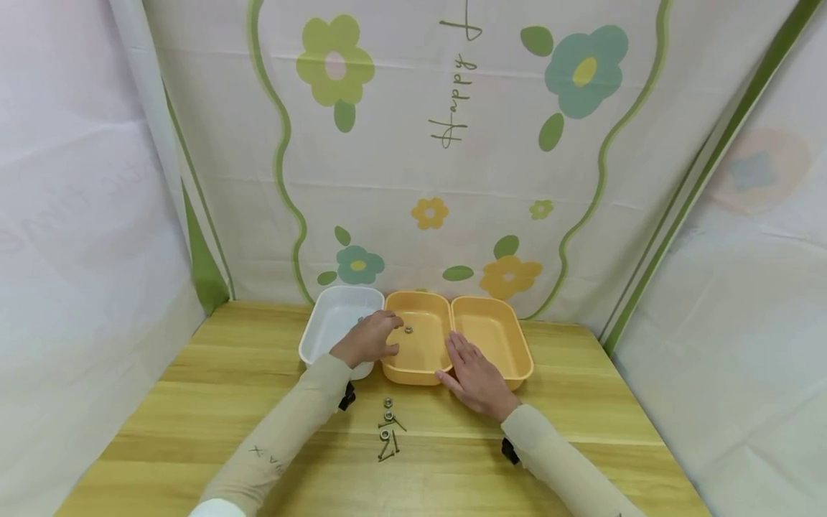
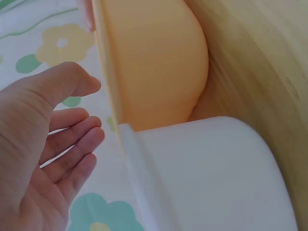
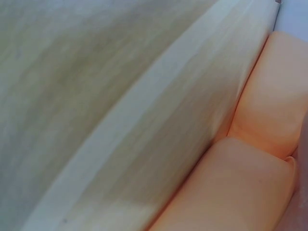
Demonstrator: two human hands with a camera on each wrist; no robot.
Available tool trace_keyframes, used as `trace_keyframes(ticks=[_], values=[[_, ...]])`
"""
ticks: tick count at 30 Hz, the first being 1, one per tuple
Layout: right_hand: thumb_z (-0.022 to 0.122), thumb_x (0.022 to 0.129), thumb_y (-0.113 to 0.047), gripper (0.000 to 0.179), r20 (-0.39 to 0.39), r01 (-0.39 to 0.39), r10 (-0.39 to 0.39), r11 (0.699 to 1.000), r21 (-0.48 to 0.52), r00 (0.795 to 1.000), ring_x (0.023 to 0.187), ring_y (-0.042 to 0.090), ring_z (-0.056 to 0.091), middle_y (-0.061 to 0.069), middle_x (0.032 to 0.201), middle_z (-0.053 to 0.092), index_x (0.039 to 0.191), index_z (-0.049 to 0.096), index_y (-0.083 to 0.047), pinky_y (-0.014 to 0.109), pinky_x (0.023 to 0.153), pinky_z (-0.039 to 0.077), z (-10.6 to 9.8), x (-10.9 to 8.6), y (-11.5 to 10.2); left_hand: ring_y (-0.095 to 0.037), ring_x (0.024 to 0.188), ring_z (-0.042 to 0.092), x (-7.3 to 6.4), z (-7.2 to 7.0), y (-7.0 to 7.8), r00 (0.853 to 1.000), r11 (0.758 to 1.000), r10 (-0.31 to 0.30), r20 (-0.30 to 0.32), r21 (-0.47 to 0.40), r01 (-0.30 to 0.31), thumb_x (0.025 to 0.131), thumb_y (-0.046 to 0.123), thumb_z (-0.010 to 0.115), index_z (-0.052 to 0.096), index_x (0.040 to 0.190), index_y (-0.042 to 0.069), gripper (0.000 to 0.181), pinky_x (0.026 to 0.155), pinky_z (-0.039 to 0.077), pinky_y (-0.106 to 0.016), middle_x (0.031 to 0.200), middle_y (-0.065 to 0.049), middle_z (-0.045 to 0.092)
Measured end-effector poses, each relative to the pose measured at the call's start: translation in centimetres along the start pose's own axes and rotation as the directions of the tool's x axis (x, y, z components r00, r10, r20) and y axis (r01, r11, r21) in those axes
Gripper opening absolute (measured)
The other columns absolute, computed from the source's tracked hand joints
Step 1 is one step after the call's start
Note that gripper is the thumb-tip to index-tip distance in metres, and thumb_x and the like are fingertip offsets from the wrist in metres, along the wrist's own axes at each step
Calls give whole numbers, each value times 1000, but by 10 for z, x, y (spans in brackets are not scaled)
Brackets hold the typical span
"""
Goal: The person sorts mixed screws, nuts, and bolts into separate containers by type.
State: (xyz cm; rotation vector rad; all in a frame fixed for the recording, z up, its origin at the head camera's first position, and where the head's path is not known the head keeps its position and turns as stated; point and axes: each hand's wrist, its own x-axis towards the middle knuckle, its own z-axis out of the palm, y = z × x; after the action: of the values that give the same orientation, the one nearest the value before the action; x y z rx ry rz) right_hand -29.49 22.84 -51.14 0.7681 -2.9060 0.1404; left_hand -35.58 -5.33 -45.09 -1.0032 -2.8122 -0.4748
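Observation:
My left hand (image 1: 370, 337) hovers over the seam between the white tray (image 1: 329, 323) and the middle yellow-orange tray (image 1: 423, 355). Its fingers bend loosely with thumb and fingertips apart, and nothing is between them in the left wrist view. A hex nut (image 1: 408, 329) lies inside the middle tray, just right of those fingertips. Fairly straight fingers of my right hand (image 1: 479, 377) lie over the adjoining rims of the middle tray and the right yellow-orange tray (image 1: 494, 334). Part of a small metal piece (image 1: 360, 319) shows in the white tray beside my left hand.
Several nuts and screws (image 1: 388, 431) lie loose on the wooden table (image 1: 452, 467), in front of the middle tray. The three trays stand side by side against a flower-printed cloth (image 1: 388, 172). More cloth hangs at both sides of the table.

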Motion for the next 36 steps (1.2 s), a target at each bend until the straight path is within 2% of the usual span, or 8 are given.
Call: trace_keyframes(ticks=[8,17,21,27,36], values=[[36,112,-57,81,8,-2,2,1000,10,1000,164,35,20,20,176,18,166,20,1,52,132,26,-1,-1,0,-32,112,69,-15,-12,7,998,999,37,42,-9,-37,89,19,81,70,128,-2,45,96,60,-45,126,-16,71],[35,112,-57,81,2,-2,2,1000,5,1000,164,35,21,21,175,19,166,21,2,51,132,27,-1,-1,0,-24,104,70,-38,-24,17,987,988,153,45,16,-153,88,17,83,73,124,-1,42,89,62,-38,120,-14,73],[35,112,-57,81,-1,-1,1,1000,7,1000,164,35,21,21,175,19,166,21,2,51,132,26,0,-1,1,-20,101,69,-47,-26,21,981,982,182,64,38,-184,88,16,81,74,123,2,39,87,61,-34,119,-10,74],[36,112,-56,81,-5,0,0,1000,4,1000,164,35,21,21,175,20,166,22,2,51,132,26,1,-1,2,-23,107,70,-61,-24,27,976,980,191,107,34,-195,87,19,84,74,125,3,42,90,62,-36,121,-10,74],[34,112,-57,81,8,4,-4,1000,-5,1000,164,35,19,20,176,18,166,20,2,51,132,26,1,0,2,-26,112,72,-76,-12,29,969,980,198,146,0,-200,87,20,84,75,125,3,43,95,62,-39,125,-9,74]])
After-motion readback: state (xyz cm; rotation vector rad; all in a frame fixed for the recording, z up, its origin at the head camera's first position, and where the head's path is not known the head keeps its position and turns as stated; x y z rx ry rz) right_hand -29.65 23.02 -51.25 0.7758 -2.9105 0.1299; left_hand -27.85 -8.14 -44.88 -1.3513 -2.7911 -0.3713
